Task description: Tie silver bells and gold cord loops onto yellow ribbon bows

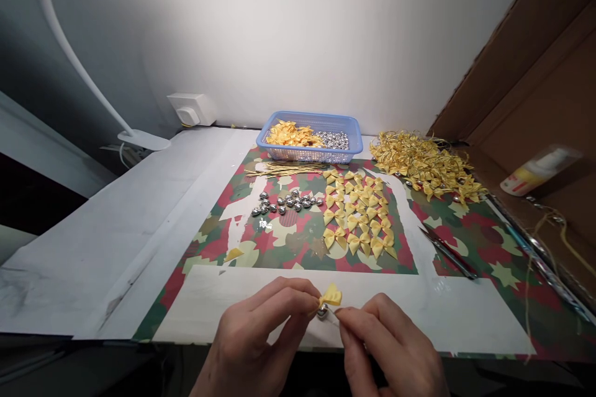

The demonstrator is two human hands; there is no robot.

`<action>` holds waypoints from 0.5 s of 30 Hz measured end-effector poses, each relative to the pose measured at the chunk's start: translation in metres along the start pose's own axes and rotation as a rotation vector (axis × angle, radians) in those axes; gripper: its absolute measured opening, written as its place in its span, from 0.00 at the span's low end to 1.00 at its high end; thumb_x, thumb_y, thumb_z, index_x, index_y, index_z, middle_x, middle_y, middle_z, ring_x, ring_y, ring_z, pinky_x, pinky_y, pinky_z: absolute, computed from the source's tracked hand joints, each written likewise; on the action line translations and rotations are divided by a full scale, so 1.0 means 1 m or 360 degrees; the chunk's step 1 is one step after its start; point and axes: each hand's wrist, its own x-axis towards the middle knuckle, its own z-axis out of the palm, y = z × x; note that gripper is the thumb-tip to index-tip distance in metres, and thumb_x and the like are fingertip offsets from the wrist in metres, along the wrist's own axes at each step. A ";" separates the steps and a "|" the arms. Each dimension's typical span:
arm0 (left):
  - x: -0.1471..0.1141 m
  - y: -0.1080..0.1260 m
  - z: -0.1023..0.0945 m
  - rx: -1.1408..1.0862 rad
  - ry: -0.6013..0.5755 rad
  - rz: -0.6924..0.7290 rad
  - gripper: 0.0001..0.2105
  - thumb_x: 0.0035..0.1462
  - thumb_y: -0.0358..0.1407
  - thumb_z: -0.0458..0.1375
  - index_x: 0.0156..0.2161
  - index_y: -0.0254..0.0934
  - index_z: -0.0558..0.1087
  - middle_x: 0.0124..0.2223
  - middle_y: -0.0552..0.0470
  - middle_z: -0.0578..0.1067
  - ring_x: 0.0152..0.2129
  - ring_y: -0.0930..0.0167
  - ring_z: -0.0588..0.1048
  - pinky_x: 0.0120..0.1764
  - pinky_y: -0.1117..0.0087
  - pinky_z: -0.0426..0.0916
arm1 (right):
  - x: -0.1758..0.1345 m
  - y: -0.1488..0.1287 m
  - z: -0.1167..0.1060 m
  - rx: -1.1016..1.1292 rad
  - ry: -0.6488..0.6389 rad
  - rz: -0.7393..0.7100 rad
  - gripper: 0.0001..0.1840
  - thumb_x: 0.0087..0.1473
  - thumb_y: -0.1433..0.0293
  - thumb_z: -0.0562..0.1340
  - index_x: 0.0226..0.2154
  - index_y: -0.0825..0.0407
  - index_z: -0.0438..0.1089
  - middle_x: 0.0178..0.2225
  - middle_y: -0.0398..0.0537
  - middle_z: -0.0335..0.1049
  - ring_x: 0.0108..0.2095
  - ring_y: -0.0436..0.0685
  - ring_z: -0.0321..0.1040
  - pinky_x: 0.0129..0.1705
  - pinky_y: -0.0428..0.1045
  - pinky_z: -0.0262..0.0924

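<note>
Between thumb and fingertips, my left hand (270, 329) pinches a yellow ribbon bow (331, 295) at the table's front edge. A small silver bell (322, 311) sits just under that bow, against my left fingertips. Close by on the right, my right hand (388, 341) is closed in a pinch on a thin, pale strand (332, 315) that runs toward the bell. The strand's exact kind is hard to make out. Ahead lie rows of yellow bows (357, 218), loose silver bells (289, 200) and a bundle of gold cords (286, 169).
A blue basket (309, 156) of bows and silver bells stands at the wall. Right of it is a heap of finished yellow bows with cords (426, 164). Tweezers (449, 252), a spray bottle (535, 170) and cardboard (535, 62) are at right; a lamp (74, 56) is at left.
</note>
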 end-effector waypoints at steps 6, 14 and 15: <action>-0.006 -0.003 0.000 -0.0003 -0.0064 -0.0039 0.14 0.61 0.17 0.55 0.42 0.41 0.70 0.40 0.54 0.78 0.34 0.74 0.79 0.39 0.79 0.74 | 0.001 0.000 0.000 0.0008 -0.0015 -0.0009 0.11 0.59 0.81 0.58 0.38 0.50 0.69 0.25 0.42 0.58 0.24 0.49 0.60 0.25 0.45 0.56; -0.003 -0.002 -0.002 -0.0078 -0.0140 -0.0057 0.15 0.62 0.18 0.54 0.42 0.43 0.71 0.40 0.55 0.79 0.34 0.73 0.79 0.39 0.78 0.74 | 0.000 0.000 0.000 0.0078 -0.0075 0.0073 0.11 0.60 0.81 0.57 0.36 0.49 0.69 0.26 0.41 0.58 0.25 0.50 0.60 0.26 0.45 0.55; -0.002 -0.002 -0.003 -0.0099 -0.0167 -0.0071 0.15 0.62 0.18 0.54 0.41 0.43 0.71 0.39 0.56 0.79 0.33 0.74 0.79 0.38 0.78 0.74 | -0.001 0.000 0.000 0.0108 -0.0084 0.0105 0.11 0.61 0.80 0.56 0.36 0.49 0.69 0.26 0.41 0.58 0.25 0.50 0.60 0.26 0.45 0.55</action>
